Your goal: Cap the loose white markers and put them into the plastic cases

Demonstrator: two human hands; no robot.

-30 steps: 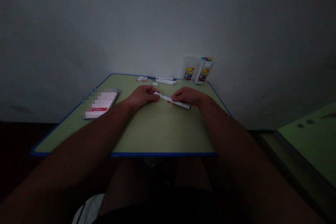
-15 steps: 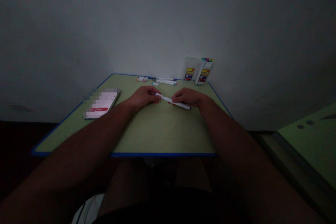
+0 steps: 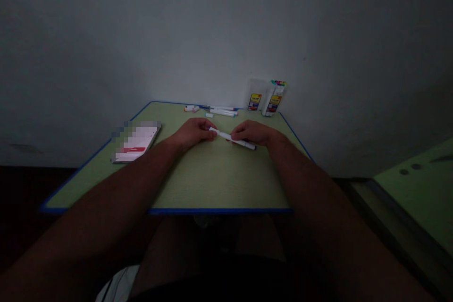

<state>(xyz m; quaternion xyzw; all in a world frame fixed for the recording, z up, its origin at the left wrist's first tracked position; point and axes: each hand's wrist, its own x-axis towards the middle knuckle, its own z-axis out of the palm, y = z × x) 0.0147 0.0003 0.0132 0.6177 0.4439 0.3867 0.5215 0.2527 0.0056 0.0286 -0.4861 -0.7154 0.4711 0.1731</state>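
From where I stand, the nearest thing is the blue-edged front of the counter (image 3: 219,210), with both forearms reaching over it. Farther in on the left lies a pale-screened device (image 3: 138,141), near the left forearm; an elbow swinging wide could nudge it. Mid-counter, between the two hands, is a white marker (image 3: 244,143), slanting down to the right. If the pinch at its narrow neck slipped, or the pull went crooked, I suspect the end piece could fly off or the tip smear the fingers.

The left hand (image 3: 194,131) is nearly closed, thumb and fingers pinching the marker's left end. The right hand (image 3: 254,132) curls round the barrel, its dark-tipped end poking out below.

Beyond them sit a small loose cap (image 3: 209,115), then several markers (image 3: 222,111) lying together. Against the wall stand a clear case (image 3: 256,87) and a holder with coloured tops (image 3: 274,99).
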